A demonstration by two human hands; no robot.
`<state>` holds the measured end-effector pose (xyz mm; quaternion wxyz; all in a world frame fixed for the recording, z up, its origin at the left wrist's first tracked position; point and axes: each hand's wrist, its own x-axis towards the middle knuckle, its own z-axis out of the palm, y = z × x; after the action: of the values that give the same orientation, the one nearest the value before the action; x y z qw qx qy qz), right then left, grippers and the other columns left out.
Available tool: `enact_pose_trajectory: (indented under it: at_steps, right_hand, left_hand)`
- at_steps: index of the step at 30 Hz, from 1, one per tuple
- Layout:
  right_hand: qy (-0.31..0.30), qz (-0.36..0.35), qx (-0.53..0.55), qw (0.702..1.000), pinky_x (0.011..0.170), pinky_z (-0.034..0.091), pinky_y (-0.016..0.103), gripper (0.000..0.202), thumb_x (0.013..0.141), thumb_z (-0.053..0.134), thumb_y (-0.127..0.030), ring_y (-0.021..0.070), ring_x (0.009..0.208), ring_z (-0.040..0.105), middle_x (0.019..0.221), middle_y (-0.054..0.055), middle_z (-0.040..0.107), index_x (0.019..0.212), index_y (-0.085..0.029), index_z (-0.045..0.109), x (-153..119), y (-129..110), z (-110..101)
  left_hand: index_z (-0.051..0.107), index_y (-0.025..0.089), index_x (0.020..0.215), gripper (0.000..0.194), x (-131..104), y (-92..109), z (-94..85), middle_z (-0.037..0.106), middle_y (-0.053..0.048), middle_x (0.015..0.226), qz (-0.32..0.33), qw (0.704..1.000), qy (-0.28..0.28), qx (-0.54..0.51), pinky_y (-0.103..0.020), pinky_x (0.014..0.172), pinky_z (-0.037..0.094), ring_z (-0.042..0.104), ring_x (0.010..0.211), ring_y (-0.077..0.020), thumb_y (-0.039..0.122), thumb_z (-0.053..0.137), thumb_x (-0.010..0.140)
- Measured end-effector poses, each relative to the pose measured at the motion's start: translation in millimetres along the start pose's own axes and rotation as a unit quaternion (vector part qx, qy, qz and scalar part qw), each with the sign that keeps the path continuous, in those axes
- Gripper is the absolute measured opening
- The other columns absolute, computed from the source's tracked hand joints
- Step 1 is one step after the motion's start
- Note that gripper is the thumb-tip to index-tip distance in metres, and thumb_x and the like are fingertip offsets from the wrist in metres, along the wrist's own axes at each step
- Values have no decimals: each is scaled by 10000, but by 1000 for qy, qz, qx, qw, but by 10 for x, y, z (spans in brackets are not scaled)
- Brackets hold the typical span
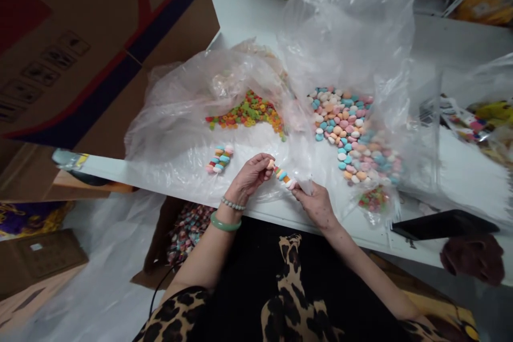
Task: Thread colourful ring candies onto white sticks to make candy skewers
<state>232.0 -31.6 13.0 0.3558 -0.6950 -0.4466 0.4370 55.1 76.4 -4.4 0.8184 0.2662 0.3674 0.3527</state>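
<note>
Between my two hands, just above the table's front edge, is a candy skewer [282, 176] of pastel and ring-shaped pieces in a row. My left hand [253, 172] pinches its upper left end, at a peach-coloured piece. Its lower right end is in the closed fingers of my right hand [316, 204], with a bit of clear plastic beside them. Two similar finished-looking rows of candy [219, 160] lie side by side on the plastic to the left. Behind them spreads a pile of small red, green and orange ring candies [252, 109]. Pastel round candies [344, 123] are heaped to the right.
A large cardboard box [100, 48] rises at the left. Clear plastic bags [348, 26] surround both heaps. A black phone-like slab [444, 224] and a dark red cloth [473, 257] lie at the right. Below the table, an open box holds many small wrapped-looking pieces [189, 231].
</note>
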Motion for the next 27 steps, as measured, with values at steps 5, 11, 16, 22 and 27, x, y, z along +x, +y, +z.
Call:
enact_pose_trajectory:
  at_steps: [5,11,16,22,27]
  right_hand:
    - [1,-24,-104,994,556,355,237,250,798,609,-436,127,564,463,586,-38,536,721,-209,677,34,-32,71]
    - [17,-47,-177,983,554,361,242,311,829,564,-477,139,565,493,575,-23,563,693,-214,659,47,-126,120]
    - [33,-37,-147,988,644,431,259,211,828,571,-398,165,649,596,704,-11,680,787,-232,696,77,-42,208]
    - [51,-41,-136,989,676,436,262,175,836,566,-361,173,698,627,752,-5,703,811,-246,695,200,1,318]
    - [54,-55,-175,982,606,383,258,215,831,564,-390,167,626,567,649,0,635,715,-233,657,311,-93,306]
  left_hand:
    - [656,112,924,326,-59,16,-65,566,-3,731,24,997,-27,67,-187,533,374,494,581,-58,392,712,766]
    - [639,133,952,324,-32,-136,-39,552,4,722,69,989,-1,133,-204,549,361,467,597,-74,424,623,810]
    - [602,145,888,240,36,-354,34,490,33,631,78,981,103,143,-204,486,321,408,504,-69,369,525,847]
    - [591,172,861,209,34,-475,146,456,42,577,108,953,199,200,-210,484,351,427,495,-88,330,455,884]
    - [581,169,903,256,14,-466,146,492,32,612,115,956,210,168,-215,475,371,440,495,-89,399,473,885]
